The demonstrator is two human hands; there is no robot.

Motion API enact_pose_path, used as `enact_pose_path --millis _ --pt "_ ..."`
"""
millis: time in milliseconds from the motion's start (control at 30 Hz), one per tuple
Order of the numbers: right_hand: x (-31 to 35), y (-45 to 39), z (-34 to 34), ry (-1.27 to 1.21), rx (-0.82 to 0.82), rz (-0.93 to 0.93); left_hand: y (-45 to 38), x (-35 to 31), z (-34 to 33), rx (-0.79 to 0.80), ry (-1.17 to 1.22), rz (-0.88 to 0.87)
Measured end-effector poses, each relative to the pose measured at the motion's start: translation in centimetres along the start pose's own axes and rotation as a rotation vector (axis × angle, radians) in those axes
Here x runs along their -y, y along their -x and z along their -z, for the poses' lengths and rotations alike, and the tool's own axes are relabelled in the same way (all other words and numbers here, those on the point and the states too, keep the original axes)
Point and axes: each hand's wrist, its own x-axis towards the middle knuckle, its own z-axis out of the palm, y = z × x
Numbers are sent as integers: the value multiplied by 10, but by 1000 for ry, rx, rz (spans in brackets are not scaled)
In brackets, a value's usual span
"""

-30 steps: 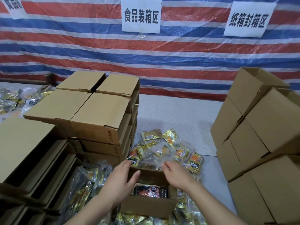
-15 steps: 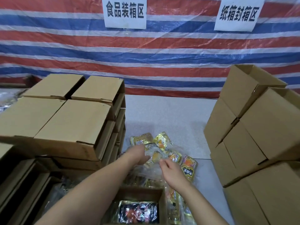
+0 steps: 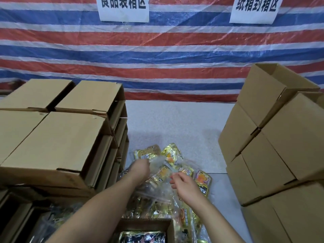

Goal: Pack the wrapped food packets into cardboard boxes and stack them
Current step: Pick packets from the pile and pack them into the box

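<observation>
I had both hands in the loose clear bag (image 3: 157,192) of gold packets (image 3: 171,155) beyond the open box (image 3: 168,228). My left hand (image 3: 140,170) reached in, fingers hidden, grasp unclear; my right hand (image 3: 184,186) pinched the plastic. Best to hold the bag mouth wide and lift one packet cleanly. Grey table (image 3: 175,120), box stacks (image 3: 57,142) either side, striped tarp (image 3: 157,58) behind.

Packing station: stacked cardboard boxes (image 3: 57,146), striped tarp (image 3: 175,55) backdrop, zone signs (image 3: 123,8).
</observation>
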Motion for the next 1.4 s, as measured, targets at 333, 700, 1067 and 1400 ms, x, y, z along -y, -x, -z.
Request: enact_pose_path --millis 333,700,1067,1400 --pt "5 -9 -23 -211 -80 -144 44 -2 46 -289 590 -233" --pt "-7 5 -31 -232 -33 -234 20 16 6 -18 670 -41" --pt "-40 -22 -19 -171 -25 -251 -44 25 -50 -4 251 177" --pt "-57 -44 -26 -215 -20 -311 -68 29 -66 42 -28 365"
